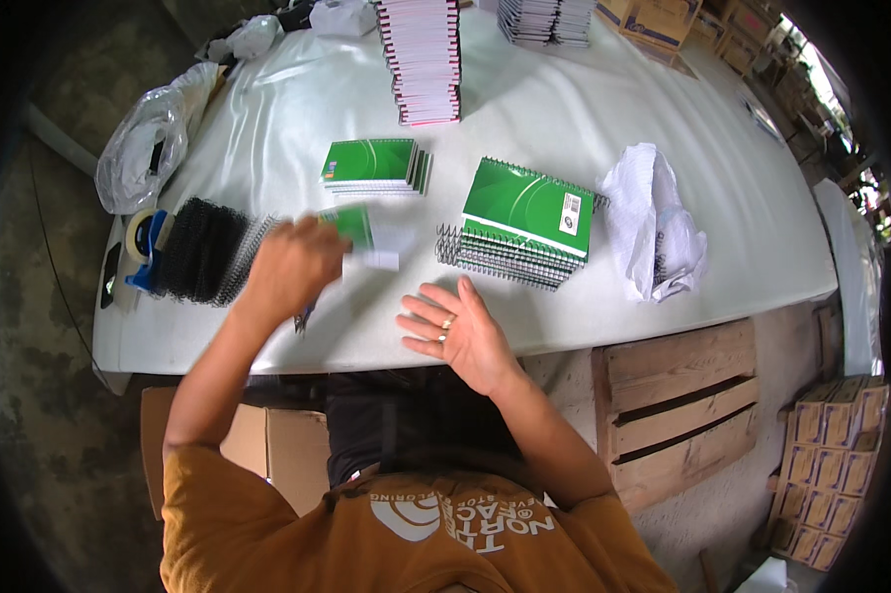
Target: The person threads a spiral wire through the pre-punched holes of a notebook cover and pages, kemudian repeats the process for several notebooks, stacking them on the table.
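Observation:
My left hand (302,255) is curled and slightly blurred above the table, at the left edge of a small green notebook cover (353,225). Its fingertips are hidden, so what they hold, if anything, cannot be made out. White sheets (378,259) lie under that cover. My right hand (462,334) is held palm up with fingers spread and nothing in it, a ring on one finger. Beyond it stands a stack of green spiral notebooks (529,210), with wire coils sticking out at its sides. A smaller pile of green notebooks (370,162) lies farther back.
Black wire coils (203,250) lie at left beside a blue tape dispenser (147,252). A pliers-like tool (304,318) is near the front edge. A white plastic bag (653,222) sits at right; a tall notebook stack (423,61) rises behind. A wooden pallet (678,410) stands below right.

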Motion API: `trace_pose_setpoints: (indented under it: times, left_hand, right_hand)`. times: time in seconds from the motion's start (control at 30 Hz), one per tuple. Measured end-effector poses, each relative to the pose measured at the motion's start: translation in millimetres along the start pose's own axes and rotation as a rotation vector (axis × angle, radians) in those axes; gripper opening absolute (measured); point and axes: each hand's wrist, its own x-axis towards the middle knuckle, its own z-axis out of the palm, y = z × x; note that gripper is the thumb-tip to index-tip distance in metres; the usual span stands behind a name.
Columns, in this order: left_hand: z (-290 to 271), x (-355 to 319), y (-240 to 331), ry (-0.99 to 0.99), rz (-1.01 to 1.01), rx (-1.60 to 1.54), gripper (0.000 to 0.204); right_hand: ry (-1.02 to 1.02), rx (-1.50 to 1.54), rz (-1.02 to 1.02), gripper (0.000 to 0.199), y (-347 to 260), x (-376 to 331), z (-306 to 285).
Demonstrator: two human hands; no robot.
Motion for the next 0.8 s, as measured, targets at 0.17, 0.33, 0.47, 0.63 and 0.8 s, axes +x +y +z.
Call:
trace_pose_setpoints:
  times: [0.17, 0.33, 0.47, 0.63, 0.8]
  left_hand:
    - [-19, -66, 53, -0.09, -0.079, -0.389, 0.026]
    - [6, -63, 108, 0.081, -0.539, -0.624, 0.039]
    - [-1, -45, 119, -0.092, -0.52, -0.914, 0.062]
    - [40, -59, -3, 0.538, -0.78, -0.175, 0.052]
    - [84, -86, -62, 0.037, -1.015, 0.01, 0.033]
  right_hand:
    - [0.058, -0.284, -0.091, 0.041, 33, 27, 0]
    - [0.085, -0.358, -0.468, 0.041, 58, 31, 13]
    - [0.139, -0.602, -0.671, 0.03, 52, 34, 1]
    - [-0.088, -1.266, -0.859, 0.017, 1, 8, 10]
    - [-0.219, -1.289, -0.799, 0.023, 6, 24, -3]
